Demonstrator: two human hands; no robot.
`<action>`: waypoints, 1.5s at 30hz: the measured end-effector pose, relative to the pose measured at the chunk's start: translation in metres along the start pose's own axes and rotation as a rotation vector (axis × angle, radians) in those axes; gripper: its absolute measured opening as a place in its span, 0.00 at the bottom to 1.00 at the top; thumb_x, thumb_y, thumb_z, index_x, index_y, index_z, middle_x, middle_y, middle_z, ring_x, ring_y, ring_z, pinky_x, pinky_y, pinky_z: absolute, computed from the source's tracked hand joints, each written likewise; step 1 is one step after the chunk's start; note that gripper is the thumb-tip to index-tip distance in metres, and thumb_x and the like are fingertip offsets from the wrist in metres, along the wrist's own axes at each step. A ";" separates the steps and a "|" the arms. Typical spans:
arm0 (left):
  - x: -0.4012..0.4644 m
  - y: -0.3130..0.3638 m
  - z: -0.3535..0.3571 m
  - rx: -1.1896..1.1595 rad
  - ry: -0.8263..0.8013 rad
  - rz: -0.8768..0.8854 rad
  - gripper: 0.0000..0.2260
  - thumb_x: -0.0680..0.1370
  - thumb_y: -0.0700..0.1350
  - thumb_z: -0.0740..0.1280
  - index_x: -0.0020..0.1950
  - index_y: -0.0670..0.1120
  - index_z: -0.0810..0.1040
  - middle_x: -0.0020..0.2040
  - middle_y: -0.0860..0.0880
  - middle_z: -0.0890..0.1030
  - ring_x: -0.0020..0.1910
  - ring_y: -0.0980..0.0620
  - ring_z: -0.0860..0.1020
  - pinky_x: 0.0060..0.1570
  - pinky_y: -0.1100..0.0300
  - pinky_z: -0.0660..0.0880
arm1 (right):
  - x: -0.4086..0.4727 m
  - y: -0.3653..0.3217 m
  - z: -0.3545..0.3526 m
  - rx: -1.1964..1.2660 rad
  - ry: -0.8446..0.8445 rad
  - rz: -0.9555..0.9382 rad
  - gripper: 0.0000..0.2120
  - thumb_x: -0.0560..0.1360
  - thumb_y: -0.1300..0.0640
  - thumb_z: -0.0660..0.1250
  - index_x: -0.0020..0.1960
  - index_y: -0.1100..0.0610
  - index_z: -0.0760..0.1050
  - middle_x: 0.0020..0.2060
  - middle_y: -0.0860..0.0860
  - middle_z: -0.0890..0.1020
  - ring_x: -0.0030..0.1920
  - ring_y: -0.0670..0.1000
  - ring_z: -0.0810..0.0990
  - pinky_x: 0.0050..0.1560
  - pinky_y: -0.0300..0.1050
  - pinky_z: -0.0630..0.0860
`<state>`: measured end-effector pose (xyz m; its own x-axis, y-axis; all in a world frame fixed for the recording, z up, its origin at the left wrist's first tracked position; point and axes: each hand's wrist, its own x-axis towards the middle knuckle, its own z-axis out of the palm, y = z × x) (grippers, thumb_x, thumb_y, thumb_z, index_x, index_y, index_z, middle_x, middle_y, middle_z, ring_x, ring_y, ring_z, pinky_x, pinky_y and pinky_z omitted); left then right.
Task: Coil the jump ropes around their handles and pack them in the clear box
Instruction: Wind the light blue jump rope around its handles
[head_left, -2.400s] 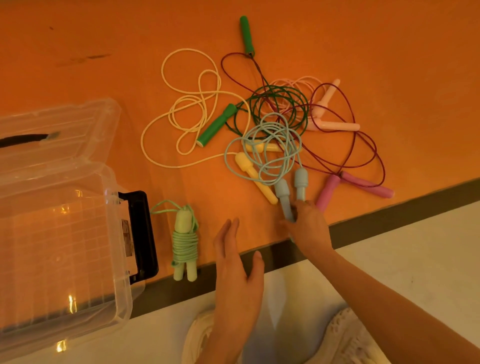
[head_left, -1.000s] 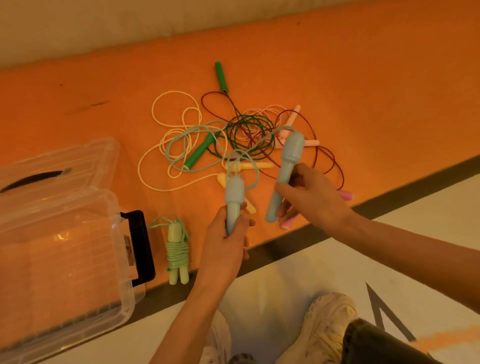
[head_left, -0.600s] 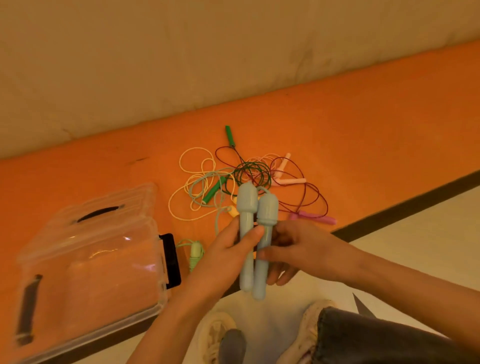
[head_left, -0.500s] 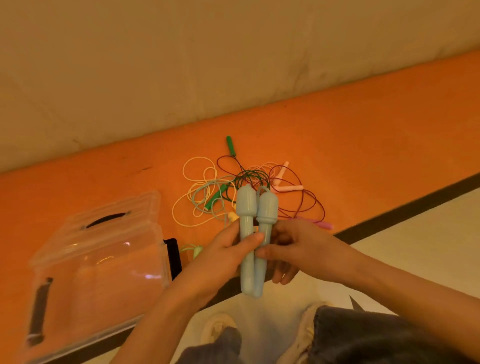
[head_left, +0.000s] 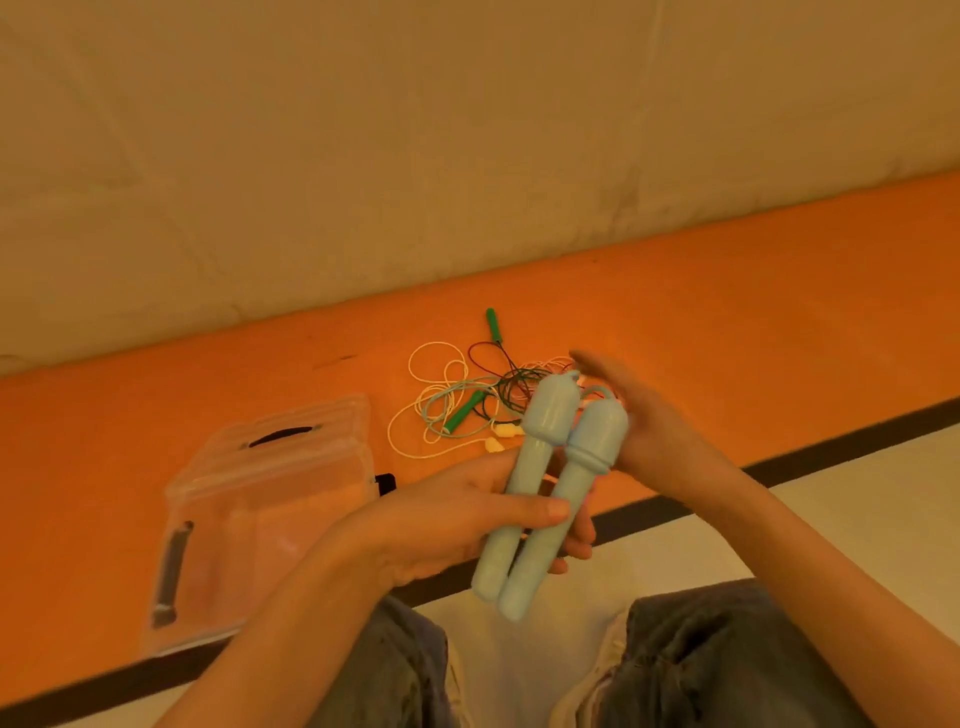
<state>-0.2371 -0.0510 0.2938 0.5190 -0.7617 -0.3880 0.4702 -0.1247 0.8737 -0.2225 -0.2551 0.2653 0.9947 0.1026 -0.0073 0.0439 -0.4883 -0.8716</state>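
1. My left hand (head_left: 457, 514) is gripping both pale blue handles (head_left: 540, 488) side by side, long axes tilting up-right.
2. My right hand (head_left: 639, 415) is hovering spread behind their tops, nearer the trailing rope (head_left: 452, 410).
3. The clear box (head_left: 260, 499) is lying left.

Beside the one clear box (head_left: 270, 499) I count two pale blue handles (head_left: 540, 493) in my grip, two green handles (head_left: 464, 410) and two yellow handle ends (head_left: 501, 436) on the orange mat (head_left: 779, 322).
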 end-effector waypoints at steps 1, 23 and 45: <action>-0.005 0.001 0.002 -0.043 -0.023 -0.001 0.12 0.77 0.39 0.66 0.60 0.42 0.73 0.46 0.46 0.82 0.50 0.47 0.82 0.54 0.51 0.79 | 0.002 0.001 0.008 0.075 -0.130 0.037 0.17 0.73 0.66 0.69 0.53 0.46 0.73 0.45 0.46 0.80 0.33 0.36 0.76 0.34 0.30 0.72; -0.019 -0.015 -0.039 0.220 0.409 0.011 0.05 0.77 0.43 0.67 0.51 0.44 0.73 0.35 0.49 0.76 0.29 0.56 0.74 0.29 0.62 0.72 | 0.011 0.046 -0.067 -0.671 -0.243 0.376 0.03 0.74 0.64 0.69 0.44 0.59 0.79 0.36 0.52 0.81 0.34 0.48 0.80 0.36 0.40 0.76; 0.034 -0.022 -0.017 0.432 0.255 0.052 0.05 0.78 0.41 0.66 0.53 0.43 0.76 0.39 0.49 0.82 0.36 0.57 0.81 0.41 0.64 0.79 | -0.009 0.051 -0.102 -0.912 0.131 0.543 0.27 0.74 0.57 0.71 0.68 0.67 0.66 0.63 0.65 0.70 0.60 0.64 0.72 0.57 0.54 0.70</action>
<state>-0.2175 -0.0633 0.2567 0.7169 -0.6014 -0.3528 0.1285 -0.3834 0.9146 -0.2198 -0.3692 0.2713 0.9017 -0.3911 -0.1845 -0.4092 -0.9097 -0.0713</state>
